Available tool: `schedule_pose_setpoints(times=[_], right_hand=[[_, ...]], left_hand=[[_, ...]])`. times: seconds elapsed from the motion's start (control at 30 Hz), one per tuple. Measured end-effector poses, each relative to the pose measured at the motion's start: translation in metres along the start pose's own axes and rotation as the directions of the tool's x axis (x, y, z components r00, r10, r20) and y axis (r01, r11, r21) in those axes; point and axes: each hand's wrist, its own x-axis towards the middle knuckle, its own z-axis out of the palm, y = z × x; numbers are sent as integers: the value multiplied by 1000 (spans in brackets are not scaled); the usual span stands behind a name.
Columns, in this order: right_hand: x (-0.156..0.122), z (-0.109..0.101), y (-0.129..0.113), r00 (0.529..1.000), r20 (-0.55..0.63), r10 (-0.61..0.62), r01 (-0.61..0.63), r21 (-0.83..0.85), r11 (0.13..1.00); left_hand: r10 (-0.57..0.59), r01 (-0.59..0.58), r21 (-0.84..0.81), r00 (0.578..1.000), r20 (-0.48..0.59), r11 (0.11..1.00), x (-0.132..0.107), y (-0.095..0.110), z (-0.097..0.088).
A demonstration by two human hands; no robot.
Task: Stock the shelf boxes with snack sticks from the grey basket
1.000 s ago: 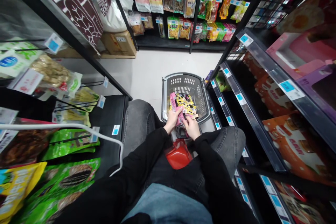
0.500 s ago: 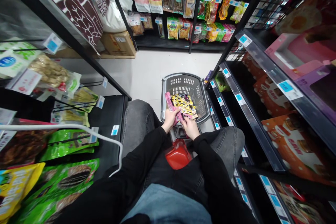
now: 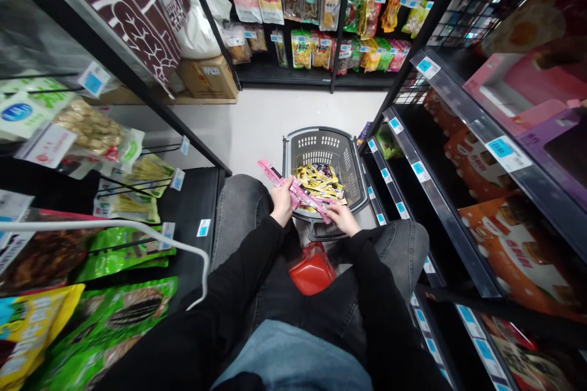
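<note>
Pink stick packets stretch between my two hands above the near rim of a grey shopping basket. My left hand is closed around them near the middle, with one pink end sticking out to the upper left. At the lower right end, the fingers of my right hand pinch the pink packets. Inside the basket lies a pile of small yellow and black packets. Exactly how many pink packets I hold cannot be made out.
A glossy red object is between my legs. Hanging snack bags fill the left rack, with a white cable across it. Shelves with price tags rise closely on the right. A cardboard box stands at the back left.
My hands have moved apart, the left one leftward and the right one slightly right. The pink packets have swung from steep over the basket to a flatter slant across its near left side.
</note>
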Motion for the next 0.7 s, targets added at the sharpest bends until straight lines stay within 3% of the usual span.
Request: schedule_pose_setpoints(times=[0.2, 0.33, 0.5, 0.6, 0.7], right_hand=[[-1, -19, 6, 993, -81, 82, -55, 285, 957], [-3, -31, 7, 980, -154, 128, -59, 390, 919], [2, -6, 19, 956, -221, 193, -127, 280, 952], [8, 12, 27, 926, -248, 285, -177, 382, 907], [11, 13, 30, 929, -228, 290, -148, 490, 859]], left_hand=[[-91, 75, -118, 986, -138, 990, 7, 3, -2], [-86, 76, -117, 993, -84, 990, 7, 0, -2], [-135, 132, -158, 991, -9, 979, 0, -4, 0], [-227, 234, -165, 972, 57, 958, -4, -4, 2], [-307, 328, -152, 940, 146, 932, -6, -5, 2]])
